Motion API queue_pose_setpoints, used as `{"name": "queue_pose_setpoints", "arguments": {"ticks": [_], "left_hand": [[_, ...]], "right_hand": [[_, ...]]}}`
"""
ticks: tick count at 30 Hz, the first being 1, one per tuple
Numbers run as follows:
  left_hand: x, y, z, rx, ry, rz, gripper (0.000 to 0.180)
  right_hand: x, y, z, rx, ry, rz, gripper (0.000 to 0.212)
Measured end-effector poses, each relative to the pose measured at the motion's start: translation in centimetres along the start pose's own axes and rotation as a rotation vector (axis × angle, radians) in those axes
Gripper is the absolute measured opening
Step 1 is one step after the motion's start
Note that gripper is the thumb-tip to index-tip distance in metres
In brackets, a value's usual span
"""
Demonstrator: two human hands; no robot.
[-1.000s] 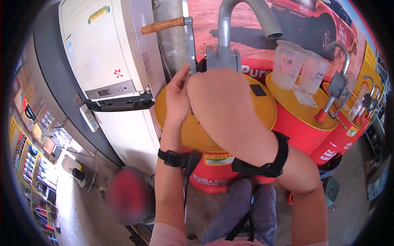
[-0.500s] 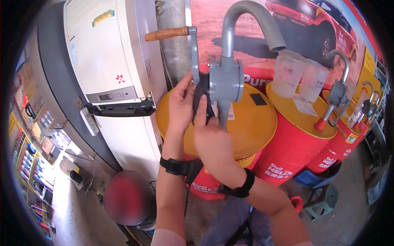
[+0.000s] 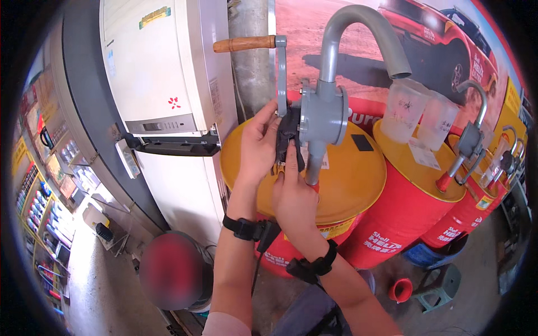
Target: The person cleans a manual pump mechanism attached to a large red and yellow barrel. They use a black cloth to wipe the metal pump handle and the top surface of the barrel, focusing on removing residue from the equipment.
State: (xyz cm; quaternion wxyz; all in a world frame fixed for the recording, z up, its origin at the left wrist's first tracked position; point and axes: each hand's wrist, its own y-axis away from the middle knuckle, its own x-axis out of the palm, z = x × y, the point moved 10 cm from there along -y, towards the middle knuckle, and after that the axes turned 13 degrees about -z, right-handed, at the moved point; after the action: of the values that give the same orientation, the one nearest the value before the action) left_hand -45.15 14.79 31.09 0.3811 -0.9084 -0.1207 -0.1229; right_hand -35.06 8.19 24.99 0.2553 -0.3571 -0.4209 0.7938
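A grey hand-crank drum pump with a curved spout stands on a red drum with a yellow lid. Its crank arm points up and ends in a wooden handle. Against the crank side of the pump sits a crumpled black cloth. My left hand grips the cloth from the left, its fingertips by the crank's lower end. From below, my right hand presses the cloth with an outstretched index finger; its other fingers are curled and partly hidden.
More red drums with pumps line the right, two translucent jugs on the nearest lid. A white cabinet-like appliance stands left. Below are a dark round bin, a red funnel-like piece and a green stool.
The view has shifted, so the pump appears farther right and slightly lower. My right hand has moved down along the cloth, while my left hand stays on it.
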Motion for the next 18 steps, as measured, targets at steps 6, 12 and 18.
{"name": "queue_pose_setpoints", "arguments": {"ticks": [6, 12, 18], "left_hand": [[-0.2, -0.5, 0.4, -0.023, -0.026, 0.004, 0.039], [-0.5, -0.5, 0.2, -0.011, -0.053, 0.040, 0.042], [-0.6, -0.5, 0.0, -0.010, -0.057, 0.064, 0.040]], "right_hand": [[1.1, 0.0, -0.9, 0.175, -0.666, -0.076, 0.041], [3.7, -1.7, -2.3, 0.318, -0.784, -0.003, 0.030], [5.3, -0.9, -2.9, 0.311, -0.710, -0.055, 0.026]]}}
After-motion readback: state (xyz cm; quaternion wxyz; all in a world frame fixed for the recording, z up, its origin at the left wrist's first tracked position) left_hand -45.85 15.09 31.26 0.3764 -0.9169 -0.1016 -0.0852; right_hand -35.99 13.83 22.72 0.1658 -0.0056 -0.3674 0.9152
